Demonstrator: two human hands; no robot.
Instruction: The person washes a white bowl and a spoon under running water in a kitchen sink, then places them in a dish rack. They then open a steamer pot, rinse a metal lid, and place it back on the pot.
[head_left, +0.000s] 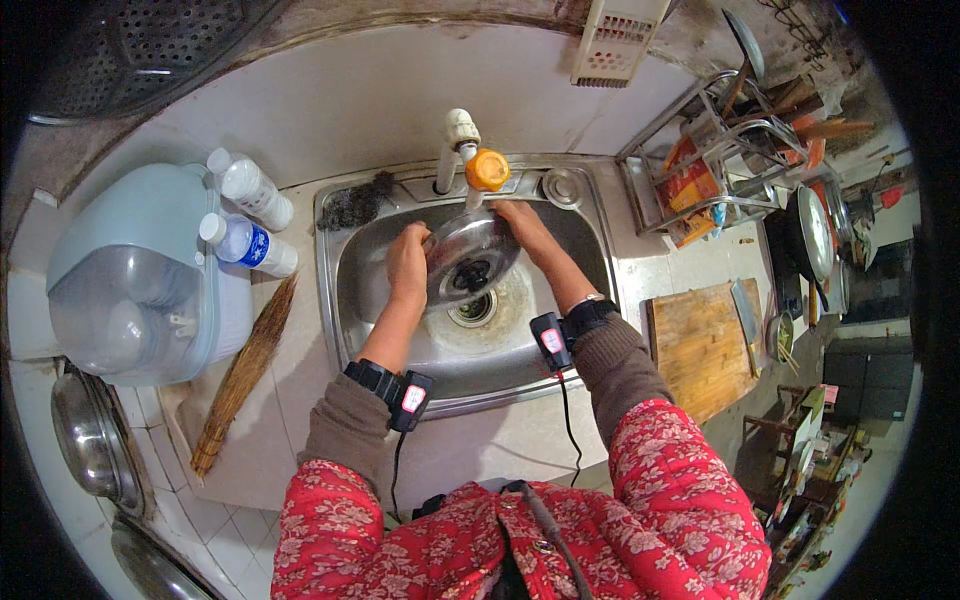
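A clear glass pot lid (469, 244) with a dark knob is tilted over the stainless steel sink (367, 352). Its left rim is gripped by my left hand (409, 262), while my right hand (525, 226) holds the far right rim. Right above the lid's far edge is the spout of a white faucet with an orange handle (488, 170). Below the knob, the sink drain (475, 309) is partly covered by the lid. Whether water is running I cannot tell.
Left of the sink are two plastic bottles (251, 247), a straw whisk brush (244, 375) and a lidded plastic dish box (135, 300). A dark scouring pad (360, 202) lies on the sink's corner. At right are a metal rack (697, 180), a wooden cutting board (697, 345) and a cleaver (745, 311).
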